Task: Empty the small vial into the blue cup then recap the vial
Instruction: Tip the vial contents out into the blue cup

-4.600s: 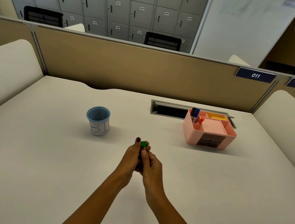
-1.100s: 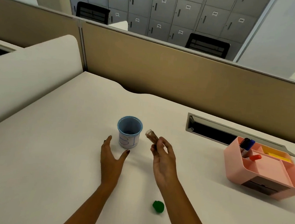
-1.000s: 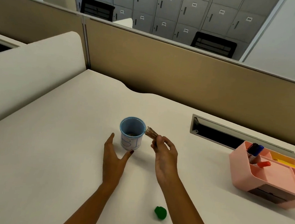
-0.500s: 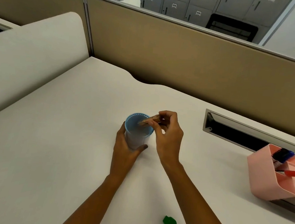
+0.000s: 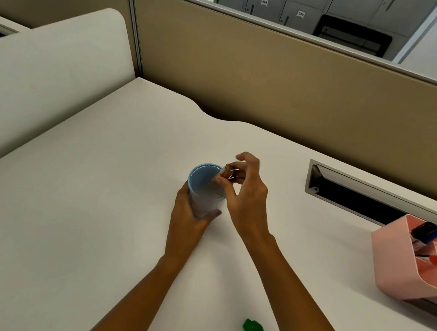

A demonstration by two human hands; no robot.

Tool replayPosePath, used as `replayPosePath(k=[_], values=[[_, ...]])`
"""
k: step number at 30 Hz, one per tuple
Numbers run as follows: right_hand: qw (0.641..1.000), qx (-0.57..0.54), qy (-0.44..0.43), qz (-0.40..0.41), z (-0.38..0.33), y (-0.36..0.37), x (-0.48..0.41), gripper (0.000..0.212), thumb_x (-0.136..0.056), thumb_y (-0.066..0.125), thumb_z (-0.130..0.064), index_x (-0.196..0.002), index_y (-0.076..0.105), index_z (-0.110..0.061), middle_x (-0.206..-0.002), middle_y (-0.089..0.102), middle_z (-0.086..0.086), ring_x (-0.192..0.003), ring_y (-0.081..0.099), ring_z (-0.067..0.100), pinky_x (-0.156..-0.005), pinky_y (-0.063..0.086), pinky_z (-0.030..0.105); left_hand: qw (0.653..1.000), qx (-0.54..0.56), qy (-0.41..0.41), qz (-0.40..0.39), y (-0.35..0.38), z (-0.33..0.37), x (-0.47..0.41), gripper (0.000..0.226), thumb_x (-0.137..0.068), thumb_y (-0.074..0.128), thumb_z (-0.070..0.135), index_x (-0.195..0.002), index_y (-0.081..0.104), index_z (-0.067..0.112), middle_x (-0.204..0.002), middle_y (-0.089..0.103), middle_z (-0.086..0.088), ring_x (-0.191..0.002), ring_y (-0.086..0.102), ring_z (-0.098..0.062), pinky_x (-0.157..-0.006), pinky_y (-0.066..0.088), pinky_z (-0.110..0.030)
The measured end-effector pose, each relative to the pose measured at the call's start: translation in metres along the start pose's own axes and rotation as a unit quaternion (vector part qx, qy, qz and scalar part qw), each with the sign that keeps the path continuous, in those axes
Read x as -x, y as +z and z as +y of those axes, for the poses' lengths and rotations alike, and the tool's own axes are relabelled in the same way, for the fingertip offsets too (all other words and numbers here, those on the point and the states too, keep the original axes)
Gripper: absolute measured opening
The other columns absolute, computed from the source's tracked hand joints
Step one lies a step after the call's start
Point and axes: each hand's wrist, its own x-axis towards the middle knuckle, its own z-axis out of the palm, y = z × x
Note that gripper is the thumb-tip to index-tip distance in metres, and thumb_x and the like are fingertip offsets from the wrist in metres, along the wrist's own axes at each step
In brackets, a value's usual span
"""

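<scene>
Your right hand (image 5: 246, 194) pinches vial (image 5: 229, 172), tipped at cup (image 5: 206, 188) rim; left hand (image 5: 189, 213) wraps cup. Vial looks glass: light, slippery, fragile. Hold mid-body. Green cap (image 5: 253, 330) lies well apart.

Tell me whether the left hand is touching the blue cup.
Touching. The head view shows the left hand wrapped around the wall of the blue cup, with no gap between thumb and cup.

Uncapped clear vial (image 5: 229, 172) tilted at blue cup (image 5: 204, 190) rim — green cap (image 5: 253, 330) apart, nearer on desk
</scene>
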Motion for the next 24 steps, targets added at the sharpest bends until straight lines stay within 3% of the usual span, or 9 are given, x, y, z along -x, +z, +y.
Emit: replayPosePath(k=[2, 3, 6, 8, 10, 14, 17, 20, 24], values=[[0.998, 0.048, -0.048, -0.003, 0.0011, 0.0001, 0.0002, 0.031, -0.083, 0.073, -0.014, -0.107, 0.055, -0.008, -0.097, 0.067, 0.009, -0.083, 0.064, 0.014, -0.076, 0.055, 0.015, 1.0, -0.005, -0.002, 0.002, -0.0002, -0.0002, 0.0002, 0.075, -0.069, 0.078, 0.015, -0.131, 0.035, 0.013, -0.131, 0.049, -0.009, -0.111, 0.046, -0.012, -0.098, 0.039, -0.023], [0.997, 0.055, -0.053, -0.006, 0.0014, 0.0004, 0.0007, 0.028, -0.083, 0.073, -0.014, -0.104, 0.056, -0.007, -0.095, 0.067, 0.01, -0.083, 0.064, 0.015, -0.076, 0.057, 0.019, 1.0, -0.005, 0.0, 0.003, -0.0003, 0.0, 0.0003, 0.075, -0.069, 0.078, 0.017, -0.131, 0.035, 0.015, -0.129, 0.05, -0.007, -0.11, 0.047, -0.011, -0.097, 0.039, -0.024], [0.999, 0.035, -0.03, -0.004, 0.0015, 0.0014, 0.001, 0.036, -0.083, 0.072, -0.015, -0.111, 0.052, -0.008, -0.1, 0.068, 0.01, -0.084, 0.064, 0.011, -0.078, 0.05, 0.008, 1.0, 0.004, 0.002, 0.003, 0.0004, 0.0004, -0.0002, 0.074, -0.068, 0.077, 0.023, -0.126, 0.032, 0.024, -0.123, 0.044, 0.006, -0.108, 0.046, -0.008, -0.091, 0.035, -0.005], [0.998, 0.04, -0.039, -0.005, 0.0029, 0.0016, 0.0005, 0.034, -0.083, 0.072, -0.015, -0.11, 0.054, -0.008, -0.099, 0.068, 0.01, -0.084, 0.065, 0.013, -0.078, 0.054, 0.012, 1.0, 0.008, 0.004, 0.003, 0.0009, -0.0006, -0.0005, 0.073, -0.068, 0.077, 0.019, -0.124, 0.031, 0.026, -0.123, 0.042, 0.007, -0.108, 0.046, -0.009, -0.086, 0.032, 0.005], [0.998, 0.044, -0.044, -0.007, 0.0043, 0.0022, 0.0002, 0.03, -0.083, 0.072, -0.016, -0.107, 0.055, -0.008, -0.098, 0.068, 0.01, -0.083, 0.065, 0.015, -0.076, 0.058, 0.02, 1.0, 0.013, 0.01, 0.003, 0.0001, 0.0, 0.0009, 0.072, -0.067, 0.075, 0.029, -0.124, 0.031, 0.03, -0.122, 0.043, 0.012, -0.106, 0.048, -0.002, -0.085, 0.031, 0.007], [1.0, 0.011, -0.021, 0.005, 0.0034, 0.0027, -0.0006, 0.038, -0.084, 0.071, -0.017, -0.114, 0.048, -0.015, -0.102, 0.067, 0.007, -0.082, 0.063, 0.009, -0.074, 0.05, 0.005, 1.0, 0.021, 0.017, 0.008, -0.0008, -0.0001, 0.0031, 0.071, -0.064, 0.07, 0.044, -0.123, 0.031, 0.038, -0.119, 0.04, 0.028, -0.104, 0.048, 0.01, -0.084, 0.033, 0.006], [0.998, 0.041, -0.056, -0.004, 0.0053, 0.0031, -0.001, 0.028, -0.084, 0.071, -0.017, -0.106, 0.055, -0.01, -0.097, 0.067, 0.009, -0.082, 0.066, 0.015, -0.073, 0.058, 0.019, 1.0, 0.014, 0.012, 0.008, 0.0001, -0.0023, 0.0023, 0.07, -0.068, 0.074, 0.032, -0.123, 0.031, 0.036, -0.121, 0.042, 0.019, -0.104, 0.049, 0.004, -0.085, 0.032, 0.007], [0.999, 0.016, -0.033, 0.003, 0.0032, 0.0017, -0.0025, 0.037, -0.085, 0.07, -0.018, -0.112, 0.046, -0.018, -0.1, 0.066, 0.005, -0.081, 0.062, 0.009, -0.074, 0.052, 0.008, 1.0, 0.007, 0.0, 0.004, 0.0011, -0.004, 0.0014, 0.07, -0.066, 0.07, 0.037, -0.124, 0.03, 0.03, -0.122, 0.042, 0.011, -0.104, 0.045, 0.002, -0.084, 0.03, 0.008], [0.996, 0.049, -0.071, -0.002, 0.0047, 0.0009, -0.0046, 0.027, -0.084, 0.071, -0.017, -0.105, 0.056, -0.008, -0.096, 0.067, 0.01, -0.081, 0.065, 0.014, -0.074, 0.058, 0.021, 1.0, -0.009, -0.011, 0.002, 0.0022, -0.0038, -0.0015, 0.072, -0.069, 0.077, 0.024, -0.128, 0.034, 0.026, -0.127, 0.049, 0.004, -0.105, 0.046, -0.001, -0.092, 0.034, -0.005]])
